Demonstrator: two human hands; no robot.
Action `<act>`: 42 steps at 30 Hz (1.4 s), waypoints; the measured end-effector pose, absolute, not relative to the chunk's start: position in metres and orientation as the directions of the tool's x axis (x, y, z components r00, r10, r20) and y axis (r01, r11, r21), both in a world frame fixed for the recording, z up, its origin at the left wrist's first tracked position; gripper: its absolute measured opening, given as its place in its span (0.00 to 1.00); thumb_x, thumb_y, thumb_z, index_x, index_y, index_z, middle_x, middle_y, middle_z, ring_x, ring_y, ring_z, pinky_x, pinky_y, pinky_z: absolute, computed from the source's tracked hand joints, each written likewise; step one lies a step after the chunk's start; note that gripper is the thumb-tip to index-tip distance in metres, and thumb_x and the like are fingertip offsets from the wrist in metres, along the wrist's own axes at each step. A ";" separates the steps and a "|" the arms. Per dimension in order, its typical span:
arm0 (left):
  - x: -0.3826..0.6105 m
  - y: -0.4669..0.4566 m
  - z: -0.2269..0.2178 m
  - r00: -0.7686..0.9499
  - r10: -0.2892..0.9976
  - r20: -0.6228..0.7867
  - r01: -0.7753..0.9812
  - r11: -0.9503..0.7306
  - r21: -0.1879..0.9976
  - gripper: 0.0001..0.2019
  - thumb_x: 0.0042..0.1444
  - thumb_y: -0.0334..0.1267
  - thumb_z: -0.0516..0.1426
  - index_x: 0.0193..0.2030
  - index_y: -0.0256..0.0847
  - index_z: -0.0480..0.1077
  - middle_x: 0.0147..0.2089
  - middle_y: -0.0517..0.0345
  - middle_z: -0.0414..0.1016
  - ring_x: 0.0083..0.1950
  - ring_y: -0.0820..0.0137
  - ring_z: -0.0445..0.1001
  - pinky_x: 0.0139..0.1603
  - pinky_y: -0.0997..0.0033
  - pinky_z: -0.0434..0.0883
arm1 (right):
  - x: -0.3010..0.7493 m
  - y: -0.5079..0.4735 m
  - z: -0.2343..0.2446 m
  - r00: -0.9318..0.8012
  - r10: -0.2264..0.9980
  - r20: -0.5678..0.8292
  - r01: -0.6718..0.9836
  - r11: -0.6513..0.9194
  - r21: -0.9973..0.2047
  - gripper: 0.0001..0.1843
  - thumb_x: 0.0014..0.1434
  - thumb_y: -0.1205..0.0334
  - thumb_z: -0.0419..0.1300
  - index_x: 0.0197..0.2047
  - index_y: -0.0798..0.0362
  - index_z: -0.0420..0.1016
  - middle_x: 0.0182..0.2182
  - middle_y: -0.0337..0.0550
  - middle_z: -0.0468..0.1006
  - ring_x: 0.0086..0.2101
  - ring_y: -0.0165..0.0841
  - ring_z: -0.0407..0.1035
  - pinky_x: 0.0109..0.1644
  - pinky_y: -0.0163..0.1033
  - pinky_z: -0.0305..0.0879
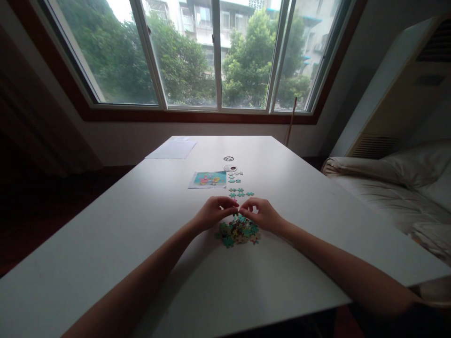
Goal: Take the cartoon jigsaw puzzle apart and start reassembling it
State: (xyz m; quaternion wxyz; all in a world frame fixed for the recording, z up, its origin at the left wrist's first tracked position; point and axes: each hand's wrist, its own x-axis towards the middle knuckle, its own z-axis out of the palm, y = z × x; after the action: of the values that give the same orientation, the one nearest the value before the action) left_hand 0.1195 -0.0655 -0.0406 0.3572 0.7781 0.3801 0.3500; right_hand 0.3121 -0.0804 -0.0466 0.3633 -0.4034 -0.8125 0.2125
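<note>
A small dark jigsaw puzzle piece (236, 213) is pinched between the fingertips of my left hand (213, 212). My right hand (262, 214) meets it from the other side, thumb and forefinger closed at the piece's edge. Just below both hands lies a heap of loose puzzle pieces (240, 233), mostly green and teal with some brown and pink. Beyond my fingers, several teal pieces (241, 192) are set out in short rows, a pink piece (233, 200) near them. Farther off are more pale pieces (236, 174).
Left of the rows lies a colourful picture card (208, 179). Two round black-and-white items (229, 158) sit farther back, and white paper sheets (172, 149) at the far left of the white table (123, 230). To the right stands a padded sofa (380, 188).
</note>
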 end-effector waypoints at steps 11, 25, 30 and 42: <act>0.102 -0.051 -0.053 0.387 0.874 0.293 0.399 -0.445 0.802 0.09 0.50 0.38 0.55 0.33 0.36 0.72 0.28 0.57 0.74 0.28 0.72 0.69 0.29 0.75 0.65 | 0.343 -0.047 -0.054 -0.206 0.890 0.407 0.482 0.454 -0.749 0.16 0.54 0.53 0.55 0.30 0.57 0.74 0.25 0.41 0.74 0.25 0.27 0.62 0.29 0.33 0.58; 0.102 -0.051 -0.059 0.385 0.884 0.266 0.461 -0.434 0.774 0.08 0.50 0.37 0.54 0.33 0.37 0.73 0.26 0.58 0.74 0.27 0.73 0.69 0.28 0.76 0.64 | 0.351 0.003 -0.057 -0.183 0.946 0.268 0.752 0.310 -0.582 0.14 0.53 0.56 0.54 0.31 0.57 0.76 0.26 0.42 0.77 0.26 0.28 0.67 0.30 0.32 0.59; 0.102 -0.053 -0.058 0.381 0.887 0.260 0.472 -0.428 0.770 0.09 0.51 0.38 0.53 0.34 0.36 0.73 0.26 0.58 0.74 0.27 0.73 0.69 0.28 0.76 0.64 | 0.349 0.024 -0.058 -0.217 0.959 0.183 0.791 0.283 -0.543 0.10 0.49 0.60 0.57 0.27 0.55 0.77 0.24 0.41 0.77 0.25 0.29 0.67 0.29 0.31 0.58; 0.103 -0.053 -0.056 0.400 0.882 0.249 0.504 -0.439 0.744 0.11 0.52 0.38 0.52 0.34 0.35 0.72 0.26 0.58 0.73 0.27 0.73 0.69 0.28 0.76 0.63 | 0.346 0.028 -0.062 -0.244 0.952 0.186 0.810 0.306 -0.501 0.10 0.48 0.57 0.59 0.32 0.52 0.77 0.27 0.39 0.76 0.27 0.28 0.67 0.31 0.30 0.58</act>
State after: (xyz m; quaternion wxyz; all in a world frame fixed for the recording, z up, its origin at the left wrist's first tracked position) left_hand 0.1033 -0.0529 -0.0562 0.2924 0.7840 0.4418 0.3235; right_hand 0.3457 0.0280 -0.0620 0.2327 -0.5689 -0.7739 0.1526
